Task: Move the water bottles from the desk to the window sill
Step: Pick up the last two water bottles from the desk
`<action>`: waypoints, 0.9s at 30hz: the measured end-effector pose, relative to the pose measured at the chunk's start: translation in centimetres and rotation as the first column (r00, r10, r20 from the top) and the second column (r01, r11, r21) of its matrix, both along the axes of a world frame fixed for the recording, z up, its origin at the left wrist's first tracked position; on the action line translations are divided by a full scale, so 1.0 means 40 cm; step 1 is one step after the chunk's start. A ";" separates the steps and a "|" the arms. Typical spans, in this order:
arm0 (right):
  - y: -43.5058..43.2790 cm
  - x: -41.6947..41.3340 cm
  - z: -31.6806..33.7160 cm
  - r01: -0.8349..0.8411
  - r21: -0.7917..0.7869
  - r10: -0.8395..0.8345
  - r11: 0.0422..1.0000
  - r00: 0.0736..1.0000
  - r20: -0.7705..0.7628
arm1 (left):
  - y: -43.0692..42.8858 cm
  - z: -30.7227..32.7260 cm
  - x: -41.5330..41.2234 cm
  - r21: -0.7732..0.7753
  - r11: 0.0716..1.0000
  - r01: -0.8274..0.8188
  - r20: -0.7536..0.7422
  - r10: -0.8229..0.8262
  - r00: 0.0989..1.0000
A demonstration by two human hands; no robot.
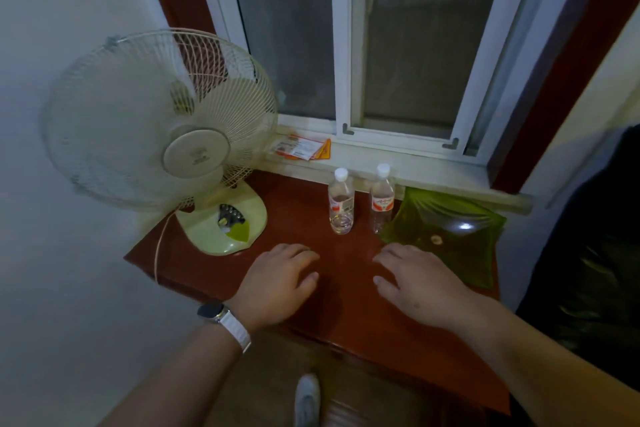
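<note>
Left water bottle (341, 204) and right water bottle (382, 199): clear, white-capped, red-labelled. Upright, side by side, at back of red-brown desk (346, 291), just below pale window sill (433, 172).

Beside the cream fan (162, 121), two clear, white-capped water bottles (341, 201) stand on the red-brown desk (311, 288); a green dish (446, 236) lies further from the fan.

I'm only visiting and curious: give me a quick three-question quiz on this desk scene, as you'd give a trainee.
1. True or false: the left bottle and right bottle already stand on the window sill.
2. The green dish lies where from the right bottle? A) to its left B) to its right C) behind it.
3. Fill in: the left hand and right hand hold ____.
Key: 1 false, both stand on the desk; 2 B; 3 nothing.
</note>
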State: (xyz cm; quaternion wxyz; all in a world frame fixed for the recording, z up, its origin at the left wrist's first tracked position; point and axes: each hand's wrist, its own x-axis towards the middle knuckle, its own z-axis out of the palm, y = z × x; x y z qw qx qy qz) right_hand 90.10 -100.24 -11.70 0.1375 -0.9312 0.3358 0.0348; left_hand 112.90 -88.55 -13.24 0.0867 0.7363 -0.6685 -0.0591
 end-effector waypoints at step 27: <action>-0.431 0.293 -0.193 0.747 0.450 -0.854 0.489 0.516 0.071 | -0.560 -0.326 0.288 0.423 0.890 -0.171 -0.756 0.451 0.474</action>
